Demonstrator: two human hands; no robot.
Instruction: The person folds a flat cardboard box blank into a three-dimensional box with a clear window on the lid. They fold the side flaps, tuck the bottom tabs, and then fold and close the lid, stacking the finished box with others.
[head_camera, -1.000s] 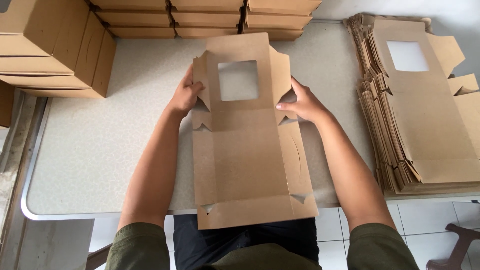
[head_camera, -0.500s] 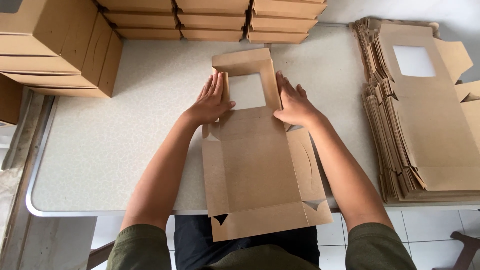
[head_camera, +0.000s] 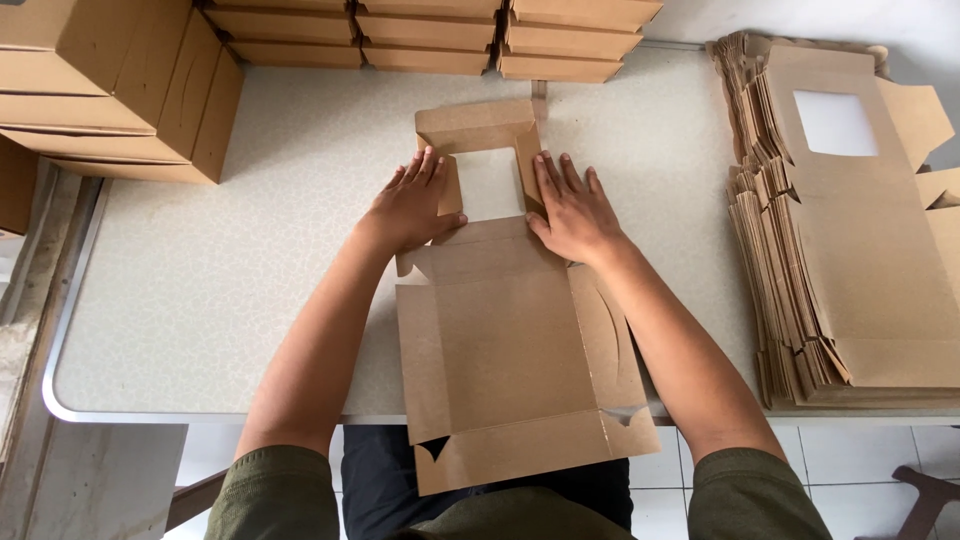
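Left hand: (head_camera: 412, 205) flat, palm down, fingers spread and pointing toward the far edge of the desk, pressing the folded-in left side flap of the box blank; it pinches nothing.
Right hand: (head_camera: 572, 210) also flat with fingers spread, pressing the right side flap, just beside the window cut-out.
Box blank: (head_camera: 505, 345) brown cardboard, lying flat on the middle of the desk, its near end hanging over the near edge toward the person's lap.
Long axis: runs from the near edge to the far edge, straight away from the body; the windowed panel (head_camera: 483, 130) is the far end.
Key relation: the hands sit either side of the window, about equally near it; the windowed panel lies just beyond the fingertips.
Desk: (head_camera: 200, 300) pale, speckled top.
Flat blanks: (head_camera: 850, 260) a tall stack along the right edge.
Made-up boxes: (head_camera: 120, 90) stacked at the far left corner, more along the far edge.
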